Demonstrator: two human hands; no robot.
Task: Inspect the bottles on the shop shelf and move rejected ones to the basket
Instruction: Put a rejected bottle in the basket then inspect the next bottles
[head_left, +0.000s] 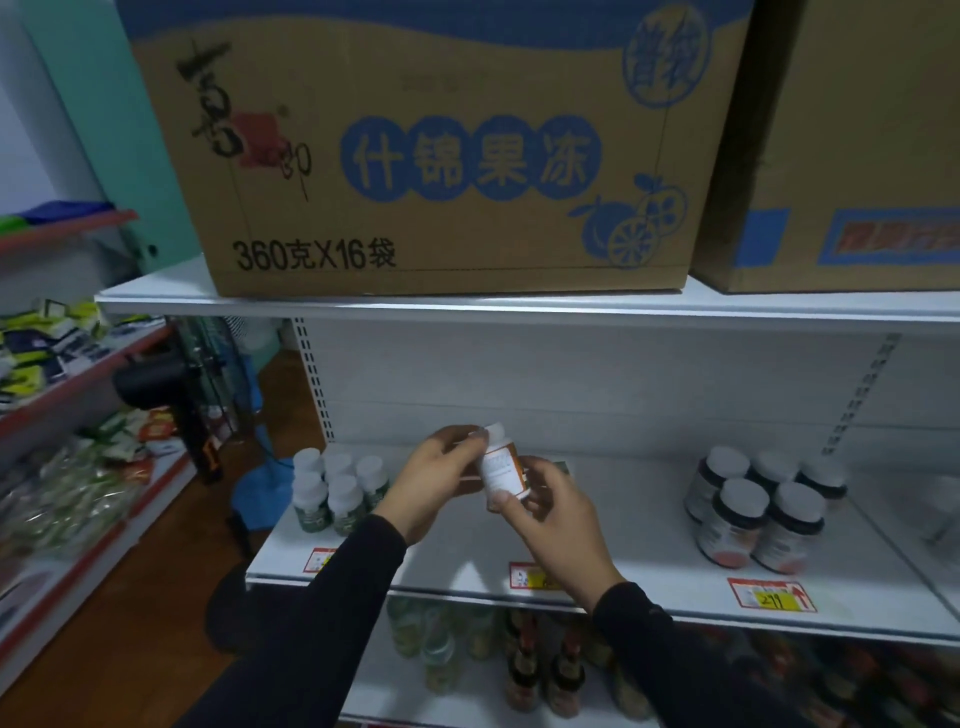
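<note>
A small white-capped bottle with an orange and white label (503, 467) is held tilted above the middle of the white shelf (639, 561). My left hand (441, 478) grips its upper part near the cap, and my right hand (556, 514) holds its lower part. At the shelf's left end stands a cluster of several white-capped green-label bottles (337, 488). Several dark bottles with white caps (758, 506) stand on the right. No basket is in view.
Two large cardboard boxes (441, 145) sit on the top shelf. A lower shelf holds glass bottles (540, 670). Another rack with packaged goods (67, 415) stands at the left, across a wooden floor with a blue fan base (260, 488).
</note>
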